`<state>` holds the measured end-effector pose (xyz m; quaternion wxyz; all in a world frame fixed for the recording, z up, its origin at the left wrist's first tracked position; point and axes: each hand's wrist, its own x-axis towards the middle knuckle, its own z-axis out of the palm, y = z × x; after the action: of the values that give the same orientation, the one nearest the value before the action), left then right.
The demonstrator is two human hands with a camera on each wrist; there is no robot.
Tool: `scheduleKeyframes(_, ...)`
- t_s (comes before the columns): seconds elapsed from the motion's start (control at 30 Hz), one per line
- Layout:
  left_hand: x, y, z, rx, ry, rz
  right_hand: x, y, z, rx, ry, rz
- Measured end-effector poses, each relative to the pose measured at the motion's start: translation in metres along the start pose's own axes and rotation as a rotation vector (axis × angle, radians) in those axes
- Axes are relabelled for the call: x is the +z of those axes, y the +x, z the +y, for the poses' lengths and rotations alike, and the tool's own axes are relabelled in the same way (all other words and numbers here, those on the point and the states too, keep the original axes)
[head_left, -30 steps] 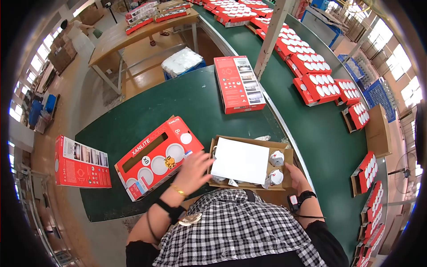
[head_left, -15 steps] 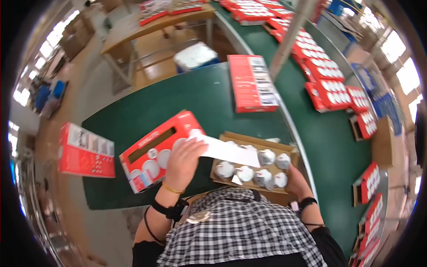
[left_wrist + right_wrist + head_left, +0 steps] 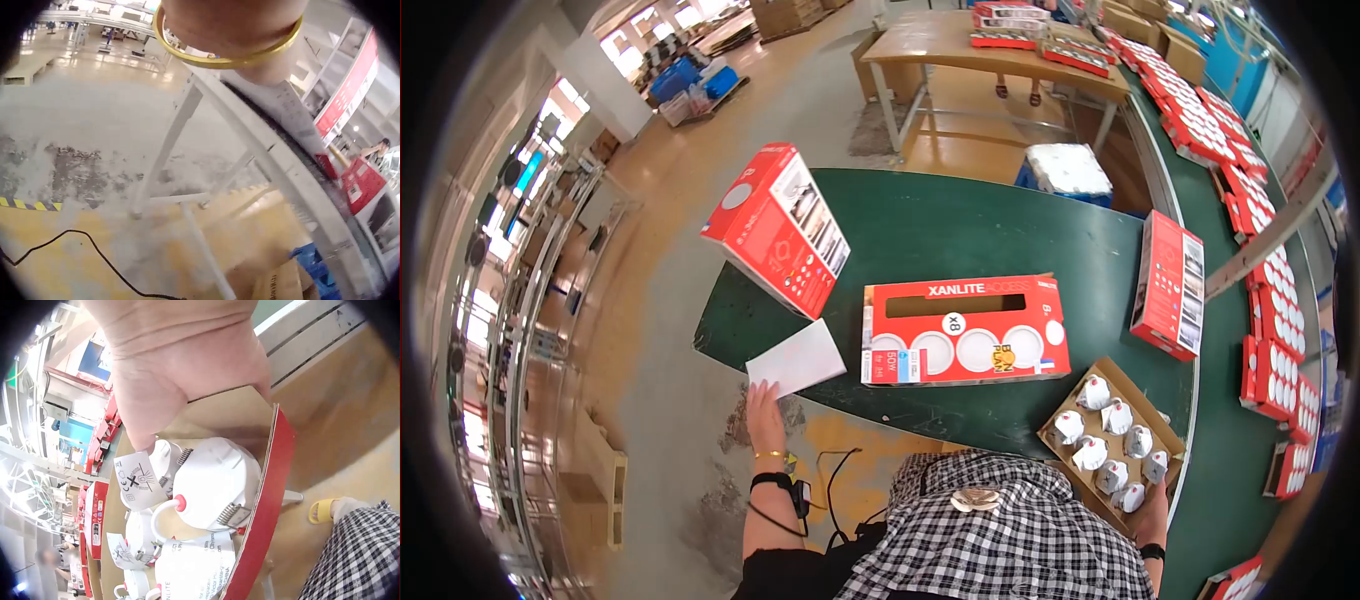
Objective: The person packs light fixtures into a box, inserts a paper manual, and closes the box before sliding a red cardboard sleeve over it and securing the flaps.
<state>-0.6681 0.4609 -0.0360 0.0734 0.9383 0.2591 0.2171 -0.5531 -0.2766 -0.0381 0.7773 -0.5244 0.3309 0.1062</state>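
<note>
At the near left edge of the green table, my left hand (image 3: 766,425) holds a blank white sheet (image 3: 798,358) by its near corner. In the left wrist view the wrist hides most of that hand. My right hand (image 3: 1148,508) grips the near right end of an open cardboard box (image 3: 1055,432), which sits tilted at the table's right corner. Several white downlights (image 3: 1116,416) with spring clips and paper labels stand in rows inside it. The right wrist view shows the box's red outer side (image 3: 265,512) and one downlight (image 3: 215,481) close up.
A red printed carton (image 3: 965,372) with a long cut-out lies mid-table. Another red carton (image 3: 785,235) stands at the left edge, and a third (image 3: 1168,285) at the right. Beyond a metal post (image 3: 1280,225), red boxes of lights (image 3: 1250,205) line a conveyor.
My left hand has lifted the white sheet off the box and carried it left past the mid-table carton, uncovering the downlights. The right hand stays on the box; the head view has turned left.
</note>
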Motion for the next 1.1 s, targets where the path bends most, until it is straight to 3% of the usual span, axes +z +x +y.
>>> scheduleKeyframes(0.07, 0.018, 0.007, -0.021, 0.009, -0.047, -0.029, -0.006, 0.005, 0.0, 0.003, -0.035, 0.003)
scheduleKeyframes(0.13, 0.033, 0.024, -0.045, 0.024, 0.139, -0.128, -0.011, 0.008, 0.0, 0.006, -0.065, 0.021)
scheduleKeyframes(0.2, 0.014, 0.046, -0.033, -0.033, 0.186, -0.204, -0.003, 0.001, -0.006, 0.067, -0.033, -0.016)
scheduleKeyframes(0.27, 0.004, 0.061, -0.01, -0.06, 0.217, -0.295, 0.027, -0.021, -0.015, 0.101, 0.028, -0.049)
scheduleKeyframes(0.33, 0.014, 0.073, 0.017, 0.06, -0.008, -0.091, 0.025, -0.021, -0.015, 0.094, -0.019, -0.006)
scheduleKeyframes(0.4, 0.039, 0.081, 0.069, 0.11, -0.422, -0.157, 0.029, -0.02, -0.015, 0.022, -0.076, 0.116)
scheduleKeyframes(0.47, 0.056, 0.095, 0.127, 0.079, -0.589, -0.24, 0.032, -0.019, -0.019, -0.02, -0.168, 0.144)
scheduleKeyframes(0.53, 0.086, 0.109, 0.155, 0.029, -0.692, -0.315, -0.013, 0.008, -0.004, -0.097, -0.344, 0.195)
scheduleKeyframes(0.6, 0.096, 0.114, 0.165, 0.152, -0.63, -0.358, -0.048, 0.021, 0.006, 0.025, -0.273, 0.198)
scheduleKeyframes(0.67, 0.091, 0.115, 0.175, 0.174, -0.63, -0.425, -0.08, 0.039, 0.022, -0.008, -0.29, 0.26)
scheduleKeyframes(0.7, 0.084, 0.108, 0.187, 0.264, -0.262, -0.28, -0.082, 0.034, 0.024, -0.022, -0.289, 0.259)
scheduleKeyframes(0.73, 0.069, 0.105, 0.211, 0.363, -0.313, -0.146, -0.074, 0.03, 0.022, -0.033, -0.291, 0.257)
scheduleKeyframes(0.8, 0.051, 0.088, 0.266, 0.465, -0.577, -0.368, -0.08, 0.032, 0.025, -0.015, -0.39, 0.305)
scheduleKeyframes(0.87, 0.055, 0.058, 0.321, 0.322, -0.816, -1.179, -0.021, -0.005, -0.005, -0.014, -0.468, 0.349)
scheduleKeyframes(0.93, 0.089, 0.016, 0.353, 0.341, -0.957, -1.473, 0.03, -0.027, -0.03, 0.09, -0.498, 0.49)
scheduleKeyframes(1.03, 0.12, -0.018, 0.385, 0.334, -1.041, -1.466, -0.032, 0.009, 0.0, 0.049, -0.493, 0.406)
scheduleKeyframes(1.1, 0.115, -0.014, 0.405, 0.554, -0.952, -1.481, -0.067, 0.024, 0.01, 0.029, -0.457, 0.383)
